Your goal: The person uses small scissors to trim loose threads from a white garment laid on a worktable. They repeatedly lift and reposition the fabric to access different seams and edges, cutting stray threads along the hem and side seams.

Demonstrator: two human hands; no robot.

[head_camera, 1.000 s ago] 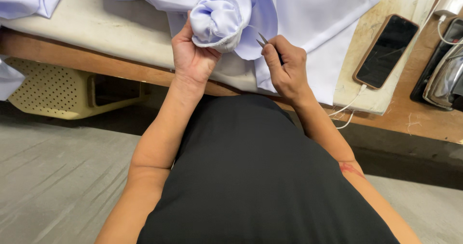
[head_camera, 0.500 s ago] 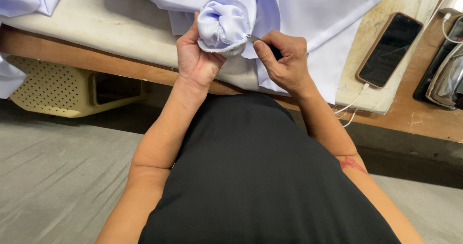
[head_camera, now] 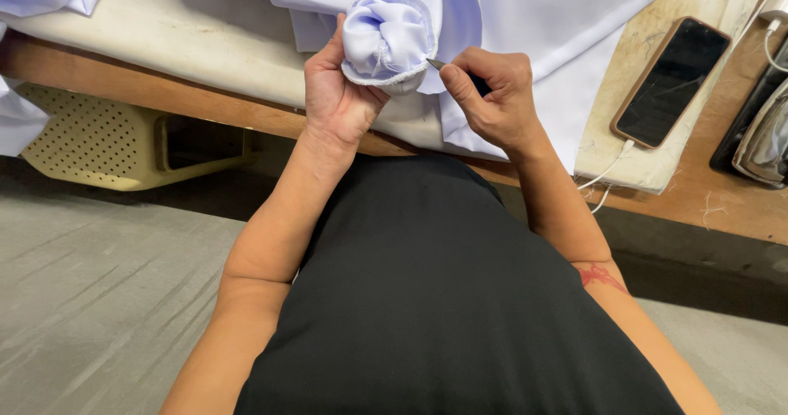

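The only screen I can see is my phone (head_camera: 673, 81), lying flat on the padded table (head_camera: 148, 33) to the far right of where I sit. It is a slim rectangle with rounded corners, set at a slant so its top end points away to the right. The glass is black and dark, with faint smears across it. A thin tan or rose-coloured edge runs round the glass. A white cable (head_camera: 606, 174) is plugged into its near end and drops over the table's edge. I see no packages, labels or signs anywhere around me.
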